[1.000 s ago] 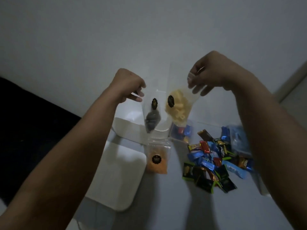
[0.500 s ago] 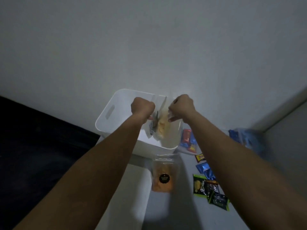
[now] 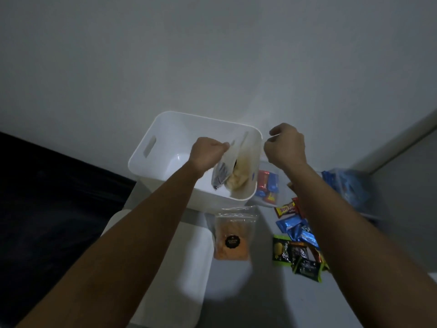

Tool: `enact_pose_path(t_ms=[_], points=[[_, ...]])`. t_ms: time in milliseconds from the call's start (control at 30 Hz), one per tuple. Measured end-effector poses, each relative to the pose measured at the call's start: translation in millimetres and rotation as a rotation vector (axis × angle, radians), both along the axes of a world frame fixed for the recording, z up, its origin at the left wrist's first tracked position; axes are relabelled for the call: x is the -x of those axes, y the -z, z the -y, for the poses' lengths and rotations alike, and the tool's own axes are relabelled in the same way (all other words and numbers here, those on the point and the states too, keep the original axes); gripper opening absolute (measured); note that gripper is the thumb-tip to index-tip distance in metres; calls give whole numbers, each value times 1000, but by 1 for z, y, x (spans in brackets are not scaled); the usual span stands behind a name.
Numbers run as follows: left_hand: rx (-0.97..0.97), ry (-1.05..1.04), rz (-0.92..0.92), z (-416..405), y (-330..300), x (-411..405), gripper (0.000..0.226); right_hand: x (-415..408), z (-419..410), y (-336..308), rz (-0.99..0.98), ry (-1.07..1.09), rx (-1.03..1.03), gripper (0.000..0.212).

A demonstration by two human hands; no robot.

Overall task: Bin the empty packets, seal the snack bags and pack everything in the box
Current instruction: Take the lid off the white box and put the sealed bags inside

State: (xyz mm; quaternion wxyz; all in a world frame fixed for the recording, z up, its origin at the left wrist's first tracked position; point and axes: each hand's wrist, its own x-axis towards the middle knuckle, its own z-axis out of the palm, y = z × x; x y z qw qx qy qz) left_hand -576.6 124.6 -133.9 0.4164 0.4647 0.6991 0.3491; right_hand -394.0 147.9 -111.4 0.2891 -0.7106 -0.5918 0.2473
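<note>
A white plastic box (image 3: 151,147) with handle slots stands on the floor by the wall. My left hand (image 3: 207,153) is over its opening, pinching the top of a clear bag of dark snacks (image 3: 221,175) that hangs inside. A clear bag of yellow snacks (image 3: 240,176) leans against the box's right inner wall beside it. My right hand (image 3: 285,146) is just right of the box rim, fingers loosely curled, holding nothing. A clear bag of orange snacks (image 3: 233,237) lies on the floor in front of the box.
A white lid (image 3: 179,263) lies flat at the lower left of the box. Several small coloured packets (image 3: 296,242) are strewn at the right, with a clear bag of wrapped sweets (image 3: 267,184) and a blue plastic bag (image 3: 346,188) behind them. A dark area fills the left.
Both hands lowered the two bags from up high into the box. My right hand has let go of the yellow bag and drawn away to the right.
</note>
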Motion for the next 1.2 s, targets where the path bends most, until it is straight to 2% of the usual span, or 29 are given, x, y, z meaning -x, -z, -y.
enact_pose_path(t_ms=[100, 167, 267, 367, 433, 500, 633, 833, 933, 1000, 1133, 1200], points=[[-104, -38, -4, 21, -15, 7, 23, -21, 22, 4, 15, -41, 93, 15], [-55, -7, -28, 39, -27, 11, 22, -29, 40, 9, 64, -126, 263, 7], [245, 176, -109, 68, -31, 14, 21, -31, 73, 19, 127, -311, 485, 13], [472, 320, -229, 88, -11, 12, 15, -25, 96, 41, 164, -436, 514, 32], [425, 349, -363, 97, 8, 8, 16, -21, 107, 57, 178, -456, 439, 35], [276, 376, -424, 106, 27, 0, 15, -21, 116, 69, 172, -441, 350, 30], [114, 312, -320, 115, 63, -6, 24, -26, 129, 80, 197, -482, 289, 29], [21, 371, -373, 123, 69, -13, 27, -42, 141, 74, 404, -732, 339, 13], [-16, 424, -523, 126, 66, -19, 15, -51, 139, 50, 459, -749, 374, 13], [-25, 461, -589, 126, 53, -23, 14, -60, 134, 25, 429, -734, 431, 7], [-74, 478, -674, 125, -7, -25, 14, -78, 123, -51, 338, -689, 471, 8], [-73, 442, -630, 122, -46, -20, 9, -82, 118, -92, 247, -663, 446, 5]])
